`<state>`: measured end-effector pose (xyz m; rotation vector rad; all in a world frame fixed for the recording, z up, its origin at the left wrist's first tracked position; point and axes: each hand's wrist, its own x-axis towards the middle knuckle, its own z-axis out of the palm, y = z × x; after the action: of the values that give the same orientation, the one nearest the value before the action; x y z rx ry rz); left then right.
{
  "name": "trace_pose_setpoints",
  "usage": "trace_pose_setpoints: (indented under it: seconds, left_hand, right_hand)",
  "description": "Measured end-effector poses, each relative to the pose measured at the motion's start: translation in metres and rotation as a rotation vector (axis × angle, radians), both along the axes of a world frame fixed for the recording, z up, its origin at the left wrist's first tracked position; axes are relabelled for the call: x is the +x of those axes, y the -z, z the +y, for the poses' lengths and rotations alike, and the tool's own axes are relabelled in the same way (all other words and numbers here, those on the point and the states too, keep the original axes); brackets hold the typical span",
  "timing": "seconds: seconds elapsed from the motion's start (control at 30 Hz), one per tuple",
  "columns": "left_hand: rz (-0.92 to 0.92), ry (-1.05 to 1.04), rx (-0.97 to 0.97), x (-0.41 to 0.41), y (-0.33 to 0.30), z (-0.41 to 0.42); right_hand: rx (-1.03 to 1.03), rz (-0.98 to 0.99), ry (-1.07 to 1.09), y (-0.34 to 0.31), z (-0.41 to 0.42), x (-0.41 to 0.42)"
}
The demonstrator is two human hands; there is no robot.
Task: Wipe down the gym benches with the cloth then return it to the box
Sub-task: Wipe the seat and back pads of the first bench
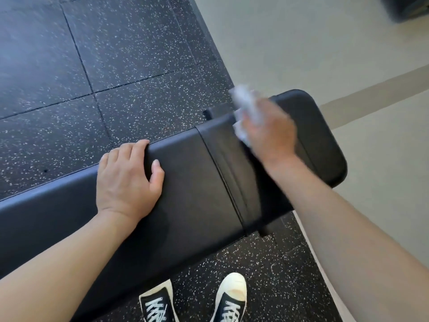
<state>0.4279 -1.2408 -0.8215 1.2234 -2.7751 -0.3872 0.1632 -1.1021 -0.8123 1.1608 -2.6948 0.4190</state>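
Note:
A black padded gym bench (190, 180) runs from lower left to upper right across the view. My left hand (126, 176) rests flat on its long pad, fingers draped over the far edge. My right hand (270, 133), blurred by motion, holds a white cloth (245, 105) against the shorter end pad, beyond the seam between the two pads. The cloth sticks out past my fingers toward the bench's far edge. No box is in view.
Black speckled rubber floor tiles (92, 66) lie beyond and under the bench. Pale smooth flooring (301, 43) with a darker stripe spreads to the right. My two black-and-white sneakers (228, 298) stand just in front of the bench. A dark blurred object (406, 8) sits at the top right corner.

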Motion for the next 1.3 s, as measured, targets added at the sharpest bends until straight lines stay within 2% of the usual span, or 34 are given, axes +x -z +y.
trace_pose_setpoints:
  seconds: [0.07,0.13,0.2,0.3,0.37,0.4,0.47,0.5,0.6,0.67,0.77,0.9,0.97,1.03,1.13,1.23,1.3]
  left_hand:
    - [0.012,0.001,0.004,0.001,0.001,0.000]
    - [0.017,0.001,-0.002,0.002,0.004,-0.001]
    - [0.027,-0.001,-0.002,0.003,0.004,-0.001]
    - [0.014,0.005,0.012,0.002,0.003,-0.001]
    - [0.011,0.007,0.006,0.002,0.002,-0.001]
    - [0.012,0.006,-0.003,0.002,0.002,0.000]
    - [0.019,-0.001,-0.012,0.001,0.002,0.000]
    - [0.021,-0.003,-0.011,0.001,0.003,-0.001]
    - [0.020,-0.001,-0.011,0.001,0.005,0.000]
    - [0.019,-0.004,-0.016,0.001,0.004,0.000]
    - [0.004,-0.001,-0.022,0.000,0.002,0.001]
    - [-0.028,-0.024,-0.020,-0.002,-0.003,0.004]
    - [-0.018,-0.038,-0.018,-0.001,-0.003,0.004]
    - [-0.010,-0.008,-0.019,0.000,-0.002,0.002]
    - [0.018,0.002,-0.023,0.001,0.001,0.001]
    - [0.039,0.001,-0.020,0.001,0.005,0.000]
    - [0.021,0.009,-0.005,0.003,0.005,0.000]
  right_hand:
    - [-0.163,-0.136,0.232,0.000,0.002,-0.026]
    - [-0.169,-0.112,0.257,0.003,-0.013,-0.006]
    - [-0.133,-0.110,0.119,0.003,-0.031,0.046]
    - [-0.095,-0.101,-0.247,0.001,-0.037,0.115]
    - [-0.076,-0.114,-0.416,-0.004,-0.029,0.113]
    - [-0.057,-0.069,-0.430,-0.007,-0.025,0.098]
    - [-0.073,0.061,-0.374,-0.011,-0.014,0.052]
    - [-0.100,0.061,-0.276,-0.011,-0.007,0.025]
    - [-0.095,-0.119,0.138,-0.013,0.013,-0.036]
    - [-0.087,-0.136,0.226,-0.008,0.010,-0.034]
    - [0.005,-0.035,0.029,-0.004,-0.026,0.035]
    - [-0.106,-0.215,-0.240,-0.003,-0.059,0.144]
    - [-0.125,-0.228,-0.327,-0.007,-0.052,0.148]
    - [-0.043,-0.139,-0.353,-0.008,-0.027,0.117]
    - [-0.022,-0.039,-0.224,-0.008,0.025,0.050]
    - [-0.073,-0.090,0.026,-0.009,0.060,0.011]
    - [-0.107,-0.159,0.195,-0.005,0.054,0.026]
